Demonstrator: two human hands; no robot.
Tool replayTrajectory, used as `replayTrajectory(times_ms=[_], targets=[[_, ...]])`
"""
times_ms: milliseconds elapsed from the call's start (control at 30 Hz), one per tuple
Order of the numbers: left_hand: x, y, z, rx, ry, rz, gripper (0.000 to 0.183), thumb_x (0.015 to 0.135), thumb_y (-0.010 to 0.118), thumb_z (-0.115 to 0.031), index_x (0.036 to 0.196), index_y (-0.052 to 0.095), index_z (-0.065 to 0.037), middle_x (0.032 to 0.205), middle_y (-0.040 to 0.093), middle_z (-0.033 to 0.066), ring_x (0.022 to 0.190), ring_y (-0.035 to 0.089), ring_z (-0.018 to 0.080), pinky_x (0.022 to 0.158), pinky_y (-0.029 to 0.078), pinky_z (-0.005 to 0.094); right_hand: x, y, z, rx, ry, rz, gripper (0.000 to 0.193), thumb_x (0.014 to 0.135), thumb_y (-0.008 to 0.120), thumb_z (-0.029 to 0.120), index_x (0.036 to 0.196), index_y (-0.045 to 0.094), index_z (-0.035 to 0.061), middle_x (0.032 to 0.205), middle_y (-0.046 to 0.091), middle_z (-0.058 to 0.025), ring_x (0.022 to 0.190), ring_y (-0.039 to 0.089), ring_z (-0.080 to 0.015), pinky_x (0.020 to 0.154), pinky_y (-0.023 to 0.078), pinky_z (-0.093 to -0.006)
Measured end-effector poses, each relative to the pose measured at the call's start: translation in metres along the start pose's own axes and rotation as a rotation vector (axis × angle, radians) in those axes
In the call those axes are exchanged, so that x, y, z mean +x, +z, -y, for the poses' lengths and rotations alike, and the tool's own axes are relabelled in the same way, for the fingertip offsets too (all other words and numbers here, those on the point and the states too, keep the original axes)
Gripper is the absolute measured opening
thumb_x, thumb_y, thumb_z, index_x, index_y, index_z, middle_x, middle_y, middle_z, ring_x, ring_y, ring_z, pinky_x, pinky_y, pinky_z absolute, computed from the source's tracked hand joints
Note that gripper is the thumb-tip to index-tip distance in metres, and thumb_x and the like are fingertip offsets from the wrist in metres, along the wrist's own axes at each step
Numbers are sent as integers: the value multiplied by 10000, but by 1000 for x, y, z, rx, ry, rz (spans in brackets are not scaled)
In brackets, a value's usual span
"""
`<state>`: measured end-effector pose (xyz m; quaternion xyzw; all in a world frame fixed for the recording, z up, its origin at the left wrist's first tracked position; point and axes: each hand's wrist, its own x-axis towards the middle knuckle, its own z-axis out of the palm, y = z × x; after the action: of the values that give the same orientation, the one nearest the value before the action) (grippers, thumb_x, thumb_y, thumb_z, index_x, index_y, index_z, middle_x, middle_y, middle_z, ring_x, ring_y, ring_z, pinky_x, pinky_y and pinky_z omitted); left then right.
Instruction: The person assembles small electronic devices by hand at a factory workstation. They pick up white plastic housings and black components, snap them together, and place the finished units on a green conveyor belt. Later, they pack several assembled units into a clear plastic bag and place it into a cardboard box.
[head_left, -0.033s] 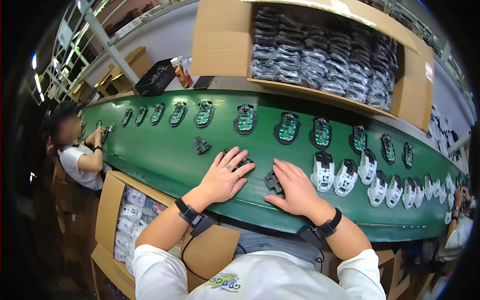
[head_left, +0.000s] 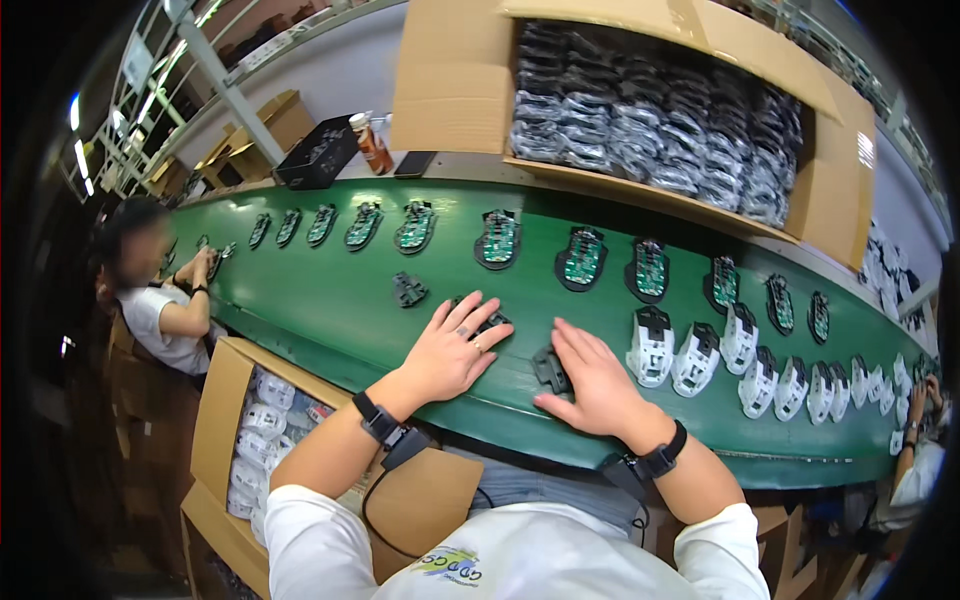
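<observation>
My left hand [head_left: 455, 350] lies flat on the green conveyor belt [head_left: 330, 310], fingers spread over a small black plastic part [head_left: 494, 322] that shows at the fingertips. My right hand [head_left: 597, 385] also lies flat on the belt, its thumb against another small black part [head_left: 550, 368]. A third black part [head_left: 409, 289] sits loose on the belt, left of my left hand. Both wrists wear black bands.
Black mouse bases with green circuit boards [head_left: 582, 257] line the belt's far side. White mouse shells [head_left: 652, 345] stand to the right. A large carton of bagged cables [head_left: 650, 100] sits behind, and a carton of white parts [head_left: 262, 440] at my left. A seated person [head_left: 150, 300] works at the far left.
</observation>
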<state>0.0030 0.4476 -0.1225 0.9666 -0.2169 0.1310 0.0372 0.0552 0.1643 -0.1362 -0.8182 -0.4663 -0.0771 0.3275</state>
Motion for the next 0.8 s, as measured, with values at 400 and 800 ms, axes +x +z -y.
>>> replayTrajectory(times_ms=[400,800], targets=[[-86,-37,171,423,-829,50,766,965,632,-509,1608,353,-200,1669,229,260,1524,210,488,1197,244,654,9,-2,-4,24,-116,274,744,794,681,110,1488,453,-29,1565,376,-314,1458,367,-486,1215,306,-540],[-262,-174,130,-242,-1280,229,310,833,760,-243,1030,766,-4,954,775,184,858,734,366,788,575,406,7,-4,2,-98,129,83,637,789,789,104,1379,573,-2,1493,514,-214,1339,506,-417,1129,414,-484]])
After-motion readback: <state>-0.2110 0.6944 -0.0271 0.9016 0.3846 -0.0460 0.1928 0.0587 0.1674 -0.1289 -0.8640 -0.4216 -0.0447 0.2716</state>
